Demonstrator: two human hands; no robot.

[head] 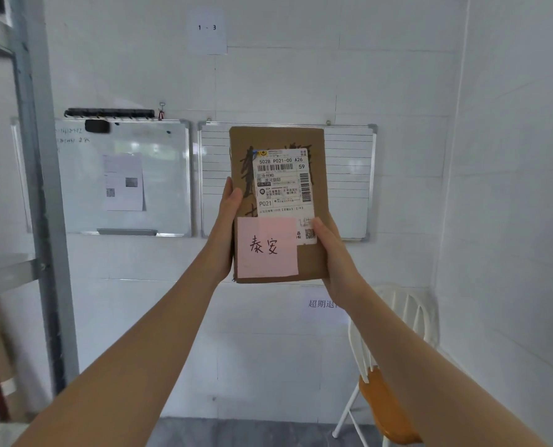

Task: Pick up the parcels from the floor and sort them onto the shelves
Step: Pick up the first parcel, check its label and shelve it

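I hold a flat brown cardboard parcel [314,259] upright at arm's length in front of the wall. It carries a white shipping label [283,182] and a pink note [267,246] with two handwritten characters. My left hand [225,227] grips its left edge, thumb on the front. My right hand [331,253] grips the lower right edge, thumb on the label's corner. A grey metal shelf unit [40,195] stands at the far left, with one shelf board [4,272] showing.
Two whiteboards [123,175] [349,175] hang on the white wall behind the parcel, under a paper sign reading "1 - 3" [207,29]. A white folding chair with an orange seat [384,401] stands at the lower right. Grey floor [236,433] shows below.
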